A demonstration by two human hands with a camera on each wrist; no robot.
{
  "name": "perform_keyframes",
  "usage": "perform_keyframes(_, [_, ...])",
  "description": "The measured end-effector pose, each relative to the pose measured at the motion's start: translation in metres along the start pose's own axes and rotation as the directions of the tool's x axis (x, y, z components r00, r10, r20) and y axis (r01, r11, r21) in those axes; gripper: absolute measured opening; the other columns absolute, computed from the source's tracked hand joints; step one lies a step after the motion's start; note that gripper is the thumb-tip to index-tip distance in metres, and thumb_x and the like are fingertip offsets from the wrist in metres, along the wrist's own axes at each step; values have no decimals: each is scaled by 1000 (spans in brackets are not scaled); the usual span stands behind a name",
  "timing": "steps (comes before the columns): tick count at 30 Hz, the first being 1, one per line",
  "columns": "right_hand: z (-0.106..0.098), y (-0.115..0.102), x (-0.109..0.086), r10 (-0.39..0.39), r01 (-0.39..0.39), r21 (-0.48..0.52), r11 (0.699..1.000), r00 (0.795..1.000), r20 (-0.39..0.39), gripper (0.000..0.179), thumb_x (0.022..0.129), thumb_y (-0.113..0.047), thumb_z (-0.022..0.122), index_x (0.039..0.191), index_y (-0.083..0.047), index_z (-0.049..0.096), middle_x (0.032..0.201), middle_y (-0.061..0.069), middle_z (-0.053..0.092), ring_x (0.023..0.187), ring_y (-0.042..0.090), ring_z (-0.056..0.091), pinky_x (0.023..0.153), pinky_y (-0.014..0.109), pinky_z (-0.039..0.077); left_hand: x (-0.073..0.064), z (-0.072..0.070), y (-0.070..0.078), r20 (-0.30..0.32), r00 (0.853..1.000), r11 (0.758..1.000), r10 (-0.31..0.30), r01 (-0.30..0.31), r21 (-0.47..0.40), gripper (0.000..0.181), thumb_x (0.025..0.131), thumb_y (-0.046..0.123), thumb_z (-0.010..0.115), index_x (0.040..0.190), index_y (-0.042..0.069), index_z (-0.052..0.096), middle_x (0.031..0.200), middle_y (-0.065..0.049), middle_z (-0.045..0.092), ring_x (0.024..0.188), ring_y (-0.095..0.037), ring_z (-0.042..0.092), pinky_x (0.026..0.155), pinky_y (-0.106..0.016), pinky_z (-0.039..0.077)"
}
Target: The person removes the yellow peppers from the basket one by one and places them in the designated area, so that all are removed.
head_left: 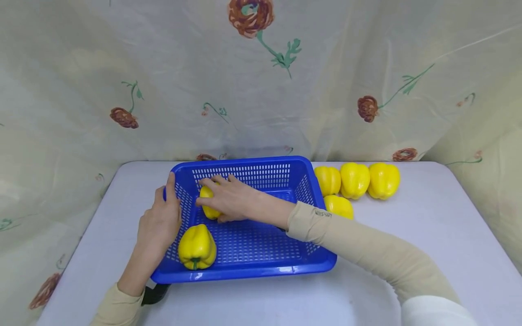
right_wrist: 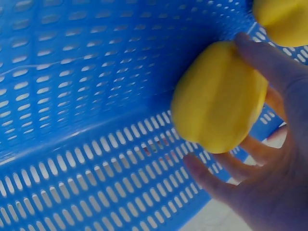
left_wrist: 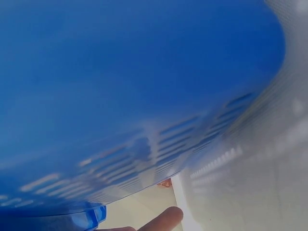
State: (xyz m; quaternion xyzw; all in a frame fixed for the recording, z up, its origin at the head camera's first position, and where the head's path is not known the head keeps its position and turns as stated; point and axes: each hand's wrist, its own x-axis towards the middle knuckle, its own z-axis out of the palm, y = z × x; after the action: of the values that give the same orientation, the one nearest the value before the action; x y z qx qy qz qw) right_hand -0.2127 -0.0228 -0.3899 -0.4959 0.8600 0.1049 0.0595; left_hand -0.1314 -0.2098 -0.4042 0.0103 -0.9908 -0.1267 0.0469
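Note:
A blue plastic basket [head_left: 244,272] with slotted walls stands on the table. My left hand [head_left: 160,222] holds its left rim, and in the left wrist view the basket's slotted side [left_wrist: 144,72] fills most of the picture. Inside, near the back left corner, my right hand [head_left: 234,199] grips a yellow bell pepper [right_wrist: 216,101], thumb on one side and fingers round the other. The palm and sleeve side partly cover that pepper in the head view. Another yellow bell pepper [head_left: 197,244] lies at the basket's front left, its green stem facing the front.
Several yellow bell peppers [head_left: 355,180] sit on the white-covered table [head_left: 428,235] just right of the basket. The right forearm [head_left: 367,246] crosses over the basket's right wall. A flowered curtain [head_left: 171,81] hangs behind the table.

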Motion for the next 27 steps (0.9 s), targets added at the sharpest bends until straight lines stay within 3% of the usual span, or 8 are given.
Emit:
perform_keyframes(9, [-3,-5,-9,13,-13,-53,998,1000,-5,70,97,-44,79,160,-37,50,173,9,37,154,36,45,119,57,51,1,-1,-2,-8,1000,1000,-3,3,-6,74,110,10,55,171,-1,14,148,-45,50,44,-28,54,45,-42,58])
perform_keyframes(17, [-4,0,-10,29,-29,-16,999,1000,-2,71,97,-41,81,159,-32,49,166,9,46,149,36,51,118,56,53,1,0,-2,1,1000,1000,-3,3,-10,74,110,11,54,171,-1,14,148,-46,50,45,-28,55,44,-41,58])
perform_keyframes(27, [-14,3,-29,55,-56,-14,998,998,-21,71,94,-38,84,156,-30,50,161,8,52,146,36,54,116,56,55,2,-1,-1,11,1000,1000,-16,16,-25,73,111,10,52,172,-1,12,150,-45,49,45,-27,54,42,-38,55])
